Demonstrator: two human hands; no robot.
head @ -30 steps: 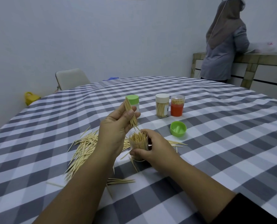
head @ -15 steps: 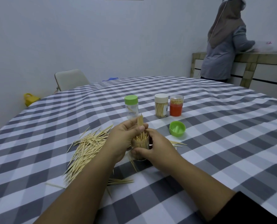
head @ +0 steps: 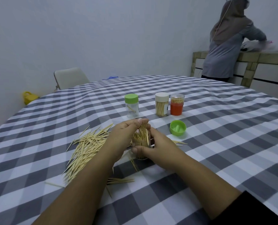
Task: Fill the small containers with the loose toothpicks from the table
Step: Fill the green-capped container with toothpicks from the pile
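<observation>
Toothpicks [head: 141, 135] stand packed in the clear container [head: 141, 153] that we take as our landmark, near the table's front middle. Our right hand [head: 157, 143] wraps it from the right, thumb curled across its front wall, holding it upright on the checked tablecloth [head: 216, 143]. Our left hand [head: 125, 135] arches over its mouth from the left, fingers curled down and pinching a small bundle whose tips sit among the sticks already inside. Both forearms run from the near edge toward the container.

Left of the container the loose pile [head: 86, 148] fans across the cloth, and a few strays [head: 120, 181] lie in front of it. Right and slightly behind lies the green lid [head: 178, 130], upturned. Farther behind stand the green-capped jar [head: 131, 106], nearly empty, the white-capped jar [head: 162, 104] and the orange jar [head: 176, 104], the last two touching or almost so. Bare cloth stretches right of the container and beyond the jars to the table's rounded far edge.

Our hands hide the container's lower wall and rim, so we cannot tell how full it is. Beyond the far edge we see a chair [head: 70, 77], and a person [head: 227, 46] at a counter [head: 256, 65], cut off by the frame.
</observation>
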